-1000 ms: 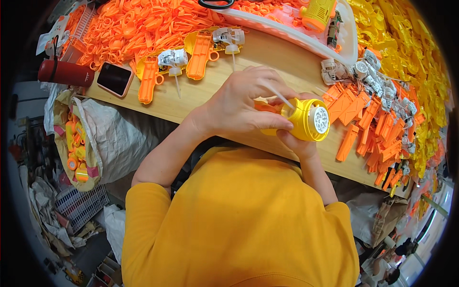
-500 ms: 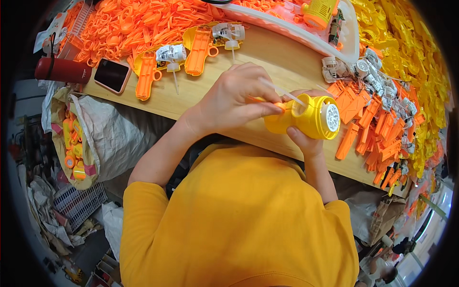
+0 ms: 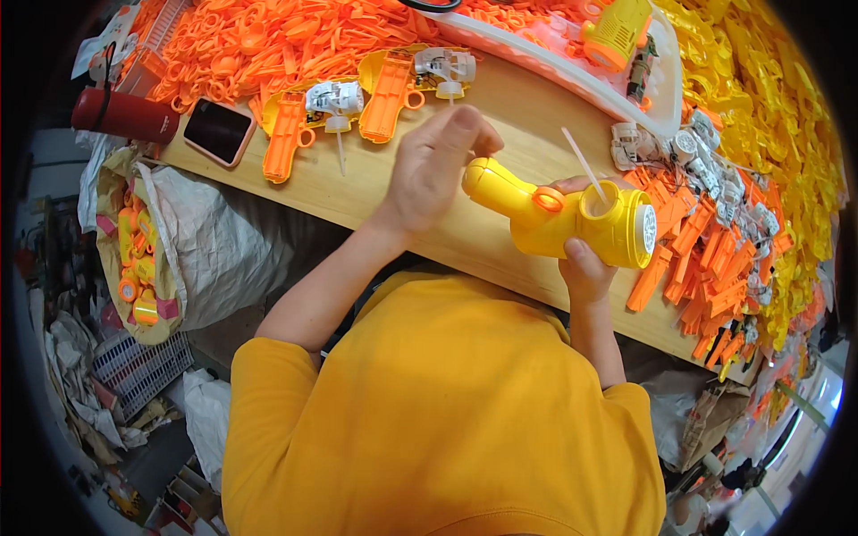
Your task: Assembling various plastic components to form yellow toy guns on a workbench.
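My right hand (image 3: 587, 268) grips a yellow toy gun (image 3: 536, 228) by its barrel, with the thumb below and the other fingers largely hidden behind it. A white grille (image 3: 649, 234) closes the barrel's right end. From a round opening in the top a thin clear tube (image 3: 583, 159) sticks out at a slant. An orange ring trigger (image 3: 548, 199) sits where the rounded handle meets the barrel. My left hand (image 3: 427, 170) is just left of the handle, apart from it, thumb raised and fingers loosely bent with nothing in them.
Two opened half-shells with orange inserts (image 3: 284, 138) lie behind my left hand, near a phone (image 3: 217, 132) and a red bottle (image 3: 125, 114). Orange parts (image 3: 295, 40) heap at the back, orange pieces (image 3: 679, 232) and yellow shells (image 3: 760, 107) at right. A white tub (image 3: 572, 67) stands behind.
My left hand has let go of the orange trigger and drawn back to the left, leaving it seated in the toy gun. The toy gun has shifted slightly right in my right hand.
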`<state>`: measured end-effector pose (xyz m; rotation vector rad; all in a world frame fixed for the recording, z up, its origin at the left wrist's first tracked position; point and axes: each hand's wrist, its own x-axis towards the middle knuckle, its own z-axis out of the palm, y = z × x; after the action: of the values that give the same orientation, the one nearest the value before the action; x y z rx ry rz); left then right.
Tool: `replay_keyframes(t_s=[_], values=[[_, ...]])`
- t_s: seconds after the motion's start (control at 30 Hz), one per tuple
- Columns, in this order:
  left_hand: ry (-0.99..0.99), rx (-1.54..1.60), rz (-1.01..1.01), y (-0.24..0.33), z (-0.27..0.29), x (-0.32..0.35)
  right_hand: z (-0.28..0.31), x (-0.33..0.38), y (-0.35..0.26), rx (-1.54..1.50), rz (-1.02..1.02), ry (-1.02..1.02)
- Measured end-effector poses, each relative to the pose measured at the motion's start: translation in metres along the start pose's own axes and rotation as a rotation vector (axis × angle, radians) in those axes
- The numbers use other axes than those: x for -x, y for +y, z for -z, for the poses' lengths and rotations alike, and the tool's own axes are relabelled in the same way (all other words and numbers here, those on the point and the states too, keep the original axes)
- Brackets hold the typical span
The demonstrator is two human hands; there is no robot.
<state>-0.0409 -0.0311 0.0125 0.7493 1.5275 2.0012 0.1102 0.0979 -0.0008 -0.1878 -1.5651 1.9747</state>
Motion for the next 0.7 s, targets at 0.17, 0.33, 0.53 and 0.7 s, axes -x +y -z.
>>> replay_keyframes(t_s=[0.17, 0.33, 0.53, 0.7], values=[[0.182, -0.091, -0.123, -0.019, -0.005, -0.001, -0.003, 0.001, 0.011, 0.115, 0.049, -0.013], [0.381, -0.035, -0.126, -0.019, -0.005, -0.002, -0.010, 0.009, 0.013, 0.552, 0.075, -0.083], [0.304, -0.113, -0.141, -0.016, 0.007, 0.000, -0.016, 0.000, 0.016, 0.180, 0.012, -0.016], [0.192, -0.559, -0.222, 0.014, 0.063, -0.041, -0.010, -0.010, 0.019, 0.149, -0.145, 0.045]])
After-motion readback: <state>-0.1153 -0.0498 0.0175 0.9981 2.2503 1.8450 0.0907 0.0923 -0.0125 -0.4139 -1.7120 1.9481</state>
